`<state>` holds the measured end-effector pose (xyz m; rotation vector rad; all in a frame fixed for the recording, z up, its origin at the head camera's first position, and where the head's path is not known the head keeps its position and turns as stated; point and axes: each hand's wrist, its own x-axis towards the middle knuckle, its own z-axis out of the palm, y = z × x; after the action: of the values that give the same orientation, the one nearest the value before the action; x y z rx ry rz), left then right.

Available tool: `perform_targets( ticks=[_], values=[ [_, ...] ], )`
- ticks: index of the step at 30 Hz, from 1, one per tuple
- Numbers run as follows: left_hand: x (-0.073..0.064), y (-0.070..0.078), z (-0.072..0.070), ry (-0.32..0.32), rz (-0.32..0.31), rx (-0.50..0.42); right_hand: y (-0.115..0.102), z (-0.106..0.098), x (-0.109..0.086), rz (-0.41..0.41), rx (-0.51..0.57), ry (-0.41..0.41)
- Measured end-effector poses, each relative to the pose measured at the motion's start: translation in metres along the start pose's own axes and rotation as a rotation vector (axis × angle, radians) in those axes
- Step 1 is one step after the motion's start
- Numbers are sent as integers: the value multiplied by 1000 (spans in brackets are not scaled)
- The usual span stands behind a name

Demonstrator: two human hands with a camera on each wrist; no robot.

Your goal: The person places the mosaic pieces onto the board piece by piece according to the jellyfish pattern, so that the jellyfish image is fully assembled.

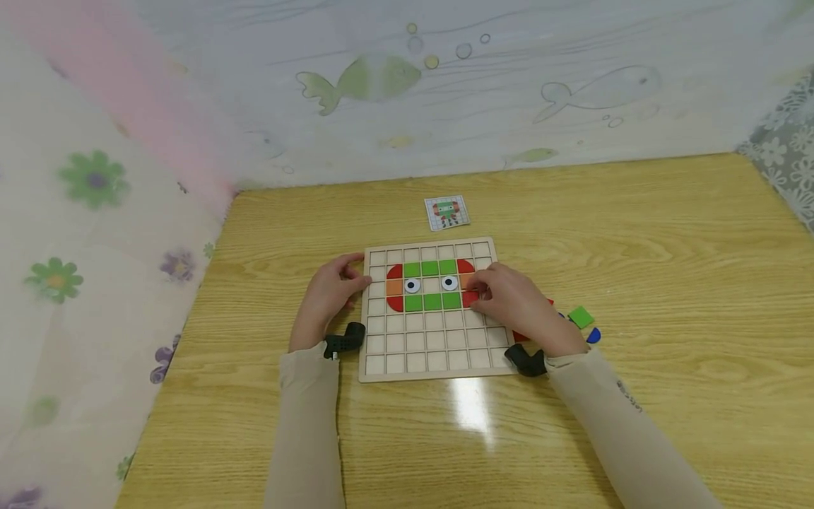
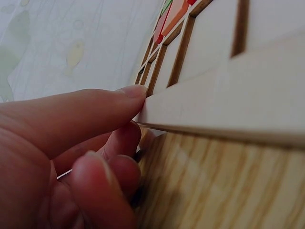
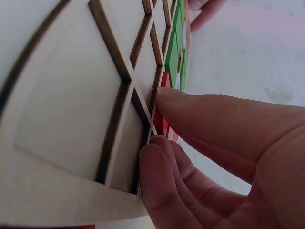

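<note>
A wooden grid board point(image 1: 416, 343) lies on the table between both hands. My left hand point(image 1: 327, 290) holds its left edge, thumb on the rim and fingers curled against the side. At the right of the pattern, my right hand point(image 1: 521, 304) pinches a red piece point(image 3: 159, 117) at its cell, thumb on top; the fingers partly cover it. Green squares point(image 1: 431, 268) form two rows on the board. Between them sit two round eye pieces point(image 1: 412, 285), with an orange square point(image 1: 394, 288) and red rounded corners point(image 1: 395, 271) at the left.
Behind the board lies a small picture card point(image 1: 447, 213) showing a similar coloured figure on a grid. Loose pieces, among them a green square point(image 1: 581, 317) and a blue half circle point(image 1: 594, 335), lie right of the board, partly behind the right wrist. A patterned wall point(image 1: 356, 141) borders the table's far side.
</note>
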<state>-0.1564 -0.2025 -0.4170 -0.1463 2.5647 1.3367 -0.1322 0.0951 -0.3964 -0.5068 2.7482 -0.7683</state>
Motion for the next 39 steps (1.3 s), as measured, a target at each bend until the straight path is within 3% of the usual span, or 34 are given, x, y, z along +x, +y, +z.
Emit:
perform_targets(
  ticks=[12, 23, 31, 39],
  values=[
    [0, 2, -1, 0, 3, -8, 4, -3, 1, -19, 68, 13],
    [-2, 1, -1, 8, 1, -1, 3, -1, 5, -68, 57, 8],
    [0, 0, 3, 7, -1, -38, 14, -16, -9, -46, 82, 2],
    [-1, -1, 0, 12, -5, -46, 43, -34, -30, -49, 39, -16]
  ],
)
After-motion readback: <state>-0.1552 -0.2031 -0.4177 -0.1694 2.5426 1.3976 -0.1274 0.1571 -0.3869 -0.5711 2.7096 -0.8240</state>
